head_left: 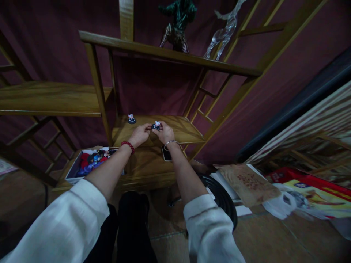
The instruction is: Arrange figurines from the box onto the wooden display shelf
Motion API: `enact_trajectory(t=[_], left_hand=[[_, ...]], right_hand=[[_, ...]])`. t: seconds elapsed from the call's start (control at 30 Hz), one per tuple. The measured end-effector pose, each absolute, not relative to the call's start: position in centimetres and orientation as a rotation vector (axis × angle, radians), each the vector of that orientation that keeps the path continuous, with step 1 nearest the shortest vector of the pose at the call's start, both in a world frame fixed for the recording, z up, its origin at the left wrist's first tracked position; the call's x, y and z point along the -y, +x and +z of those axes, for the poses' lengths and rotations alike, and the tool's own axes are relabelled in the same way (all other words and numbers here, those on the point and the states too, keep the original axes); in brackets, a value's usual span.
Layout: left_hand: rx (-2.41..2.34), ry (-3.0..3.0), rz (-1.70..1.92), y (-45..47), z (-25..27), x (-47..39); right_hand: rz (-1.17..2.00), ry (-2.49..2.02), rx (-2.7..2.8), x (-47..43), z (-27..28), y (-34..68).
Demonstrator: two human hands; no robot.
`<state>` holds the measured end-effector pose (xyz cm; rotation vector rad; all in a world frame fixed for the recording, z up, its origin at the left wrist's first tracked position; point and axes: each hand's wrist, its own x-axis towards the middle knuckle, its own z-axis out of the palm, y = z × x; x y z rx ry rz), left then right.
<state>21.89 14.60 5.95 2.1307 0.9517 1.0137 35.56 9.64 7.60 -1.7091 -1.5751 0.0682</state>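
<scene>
Between my two hands is a small figurine [156,125] with a white top and a dark round base, held just above the wooden shelf [181,128]. My right hand [165,133] pinches it from the right side. The fingers of my left hand [140,134] are closed at the left edge of its base. A second, similar figurine [131,118] stands upright on the shelf, behind and left of my left hand. Below and left of my hands sits an open box [73,171] with red, blue and purple figures or pieces inside.
Above my hands runs a shelf board [153,49], bearing a dark green statue [179,23] and a clear horse-shaped figure [223,34]. A phone-like object [166,155] lies under my right wrist. Lower right are a black coiled hose [229,210], cardboard [248,182] and a red-yellow package [315,193].
</scene>
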Motion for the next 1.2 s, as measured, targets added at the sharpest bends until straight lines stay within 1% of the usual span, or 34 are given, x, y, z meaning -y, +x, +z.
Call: enact_trajectory(t=[0.2, 0.63, 0.9, 1.2], left_hand=[[-1.056, 2.278, 0.962, 21.7, 7.1, -13.8], [-1.37, 2.558, 0.579, 22.5, 8.5, -11.9], [-1.492, 2.572, 0.43, 23.5, 8.8, -11.3], [-1.556, 2.55, 0.379, 23.9, 8.5, -11.6]], right_hand=[[0.054, -1.716, 1.612, -11.9, 8.0, 35.6], [-0.026, -1.856, 1.657, -15.3, 8.8, 35.3], [-0.03, -1.803, 1.666, -17.1, 8.3, 35.6], [0.129, -1.684, 1.641, -18.6, 7.7, 35.9]])
